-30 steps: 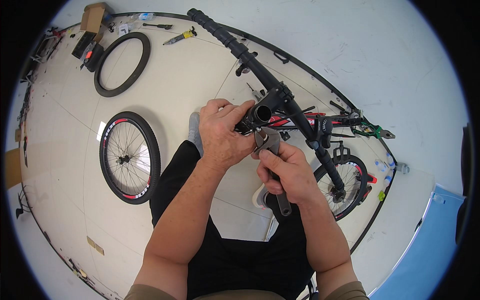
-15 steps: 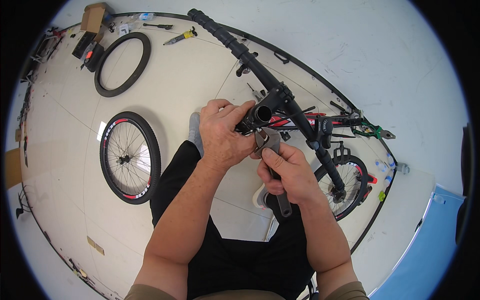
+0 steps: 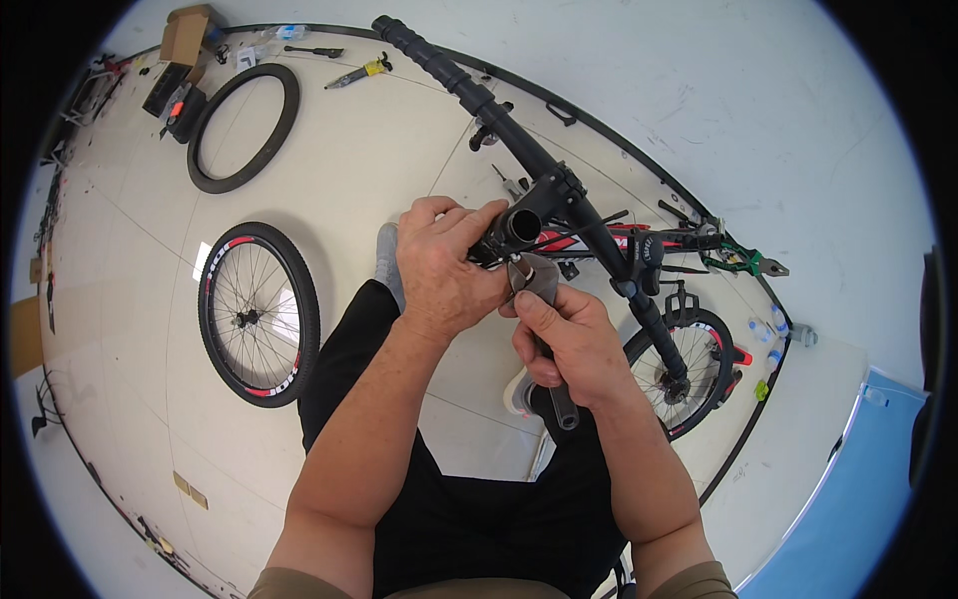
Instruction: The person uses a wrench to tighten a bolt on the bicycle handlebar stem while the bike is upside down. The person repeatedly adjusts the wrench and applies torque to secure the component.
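Observation:
My left hand [image 3: 444, 268] is wrapped around a black hollow tube [image 3: 522, 227], its open round end facing up at me. Just below that end, my right hand [image 3: 577, 344] grips a grey adjustable wrench [image 3: 565, 409], thumb lying along its head. The wrench's jaws are up against the left hand's fingers and the tube's underside; what they sit on is hidden. Right beside the tube runs the black handlebar [image 3: 519, 140] with its stem clamp [image 3: 565, 186]. Beyond it extends a red and black bicycle frame [image 3: 589, 242].
A spoked wheel [image 3: 257, 315] and a bare tyre [image 3: 245, 130] are to the left. At right, another wheel [image 3: 714, 349] shows behind the handlebar, near green-handled pliers [image 3: 743, 261] and bottles [image 3: 776, 329]. A yellow-black tool [image 3: 359, 72] and an open carton [image 3: 187, 38] lie farther off.
The wrench has tilted slightly, its handle end shifting a little up and left with my right hand. My left hand keeps its hold on the tube.

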### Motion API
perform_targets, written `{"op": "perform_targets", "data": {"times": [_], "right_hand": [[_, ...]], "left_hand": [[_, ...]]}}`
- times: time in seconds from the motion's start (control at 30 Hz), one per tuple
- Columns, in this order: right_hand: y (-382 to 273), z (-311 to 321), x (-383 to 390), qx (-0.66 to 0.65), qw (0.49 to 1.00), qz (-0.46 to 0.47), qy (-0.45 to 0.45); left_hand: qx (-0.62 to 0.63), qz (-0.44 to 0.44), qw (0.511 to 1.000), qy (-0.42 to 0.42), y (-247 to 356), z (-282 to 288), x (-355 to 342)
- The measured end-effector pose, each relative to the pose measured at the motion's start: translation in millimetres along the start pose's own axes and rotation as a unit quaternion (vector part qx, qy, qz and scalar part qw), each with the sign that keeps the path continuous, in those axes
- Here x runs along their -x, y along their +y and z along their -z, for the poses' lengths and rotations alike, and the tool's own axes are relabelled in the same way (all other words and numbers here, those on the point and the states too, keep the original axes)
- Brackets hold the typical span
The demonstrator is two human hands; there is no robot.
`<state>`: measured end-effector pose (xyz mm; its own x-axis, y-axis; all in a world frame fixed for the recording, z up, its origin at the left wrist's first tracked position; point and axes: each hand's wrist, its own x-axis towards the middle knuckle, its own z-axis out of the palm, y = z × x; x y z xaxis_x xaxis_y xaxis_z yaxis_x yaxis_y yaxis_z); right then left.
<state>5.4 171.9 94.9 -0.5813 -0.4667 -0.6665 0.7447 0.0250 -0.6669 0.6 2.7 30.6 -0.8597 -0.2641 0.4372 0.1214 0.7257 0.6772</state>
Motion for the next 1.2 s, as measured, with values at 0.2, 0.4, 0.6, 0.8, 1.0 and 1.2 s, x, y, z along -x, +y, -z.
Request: {"op": "perform_targets", "data": {"times": [0.2,0.4,0.6,0.8,1.0,1.2], "right_hand": [[1.2,1.4,-0.6,0.012,1.000,0.002,-0.006],[0.7,3.6,-0.2,-0.004,0.999,0.003,-0.035],[19.6,-1.6,-6.1,0.254,0.934,0.239,0.083],[23.8,-5.4,-6.2,0.470,0.796,0.324,0.202],[19.0,-9.1,0.7,0.409,0.840,0.302,0.189],[28.6,6.0,4.7,0.281,0.928,0.217,0.114]], "left_hand": [[0.015,-0.001,1.000,0.012,-1.0,-3.0,0.5],[0.011,0.002,1.000,0.002,-1.9,-2.6,1.1],[-0.002,-0.004,1.000,-0.009,-0.1,0.0,0.0],[0.005,-0.001,1.000,-0.010,0.4,2.0,-0.3],[0.008,-0.002,1.000,-0.010,-1.7,-0.5,-0.3],[-0.006,-0.011,1.000,-0.014,-0.5,0.6,-0.7]]}}
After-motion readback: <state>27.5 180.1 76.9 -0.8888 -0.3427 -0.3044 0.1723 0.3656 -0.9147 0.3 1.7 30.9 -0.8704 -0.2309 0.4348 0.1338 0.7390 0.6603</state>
